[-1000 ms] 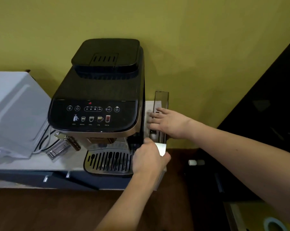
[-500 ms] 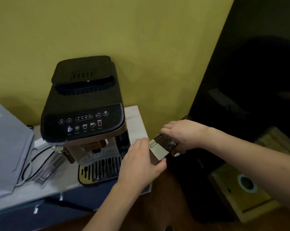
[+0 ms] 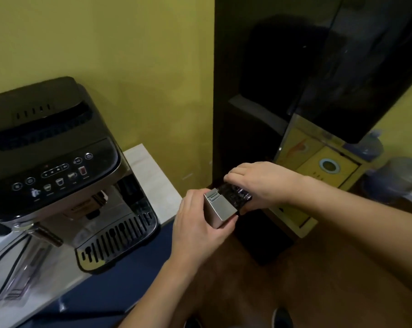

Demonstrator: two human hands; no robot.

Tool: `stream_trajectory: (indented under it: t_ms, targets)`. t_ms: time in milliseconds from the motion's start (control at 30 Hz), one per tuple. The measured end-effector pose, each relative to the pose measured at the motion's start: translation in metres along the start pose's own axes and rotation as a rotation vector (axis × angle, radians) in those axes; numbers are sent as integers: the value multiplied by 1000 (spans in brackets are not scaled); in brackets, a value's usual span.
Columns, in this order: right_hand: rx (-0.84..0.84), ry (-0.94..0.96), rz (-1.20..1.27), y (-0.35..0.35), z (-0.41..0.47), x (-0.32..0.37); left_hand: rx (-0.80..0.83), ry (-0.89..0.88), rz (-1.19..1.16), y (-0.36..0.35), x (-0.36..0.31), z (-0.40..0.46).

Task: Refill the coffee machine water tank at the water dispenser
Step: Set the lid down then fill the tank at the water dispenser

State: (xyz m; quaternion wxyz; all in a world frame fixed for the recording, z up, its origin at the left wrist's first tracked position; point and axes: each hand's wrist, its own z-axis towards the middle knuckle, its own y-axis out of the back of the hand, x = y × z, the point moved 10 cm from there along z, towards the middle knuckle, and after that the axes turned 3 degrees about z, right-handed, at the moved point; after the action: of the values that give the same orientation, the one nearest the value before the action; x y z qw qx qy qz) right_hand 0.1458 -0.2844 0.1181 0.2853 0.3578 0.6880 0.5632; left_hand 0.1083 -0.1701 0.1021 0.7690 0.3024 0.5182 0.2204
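The water tank (image 3: 226, 205), a narrow box with a silver front and a dark clear body, is held in the air to the right of the black coffee machine (image 3: 58, 166). My left hand (image 3: 198, 223) grips its silver front end from below and the side. My right hand (image 3: 261, 183) holds the dark rear part from above. The tall black water dispenser (image 3: 283, 102) stands just behind and right of the tank, its recess dark. The tank's lower part is hidden by my hands.
The coffee machine sits on a white counter (image 3: 153, 181) with a dark blue front. A yellow box with a round hole (image 3: 328, 166) and large water bottles (image 3: 399, 178) stand right of the dispenser. Brown floor lies below.
The tank has come out of the machine's right side and moved right toward the dispenser, held in both hands. My view has swung right, bringing the dispenser into view.
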Motion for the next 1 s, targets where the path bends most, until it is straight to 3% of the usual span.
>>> stream_trajectory:
  t_ms: [233, 400, 567, 733, 867, 1000]
  targets:
    - [-144, 46, 82, -27, -83, -40, -119, -54, 20, -44, -74, -26]
    - [-198, -57, 291, -67, -147, -88, -210, 13, 34, -91, -125, -39]
    - [-211, -340, 575, -120, -193, -136, -213, 47, 62, -127, -155, -42]
    - [-214, -507, 753, -160, -217, -165, -206, 5, 65, -155, -173, -25]
    - [-132, -527, 909, -185, -228, -180, -153, 22, 127, -182, -186, -5]
    - [-217, -551, 1010, -189, -238, -213, -117, 13, 218, -208, -207, 10]
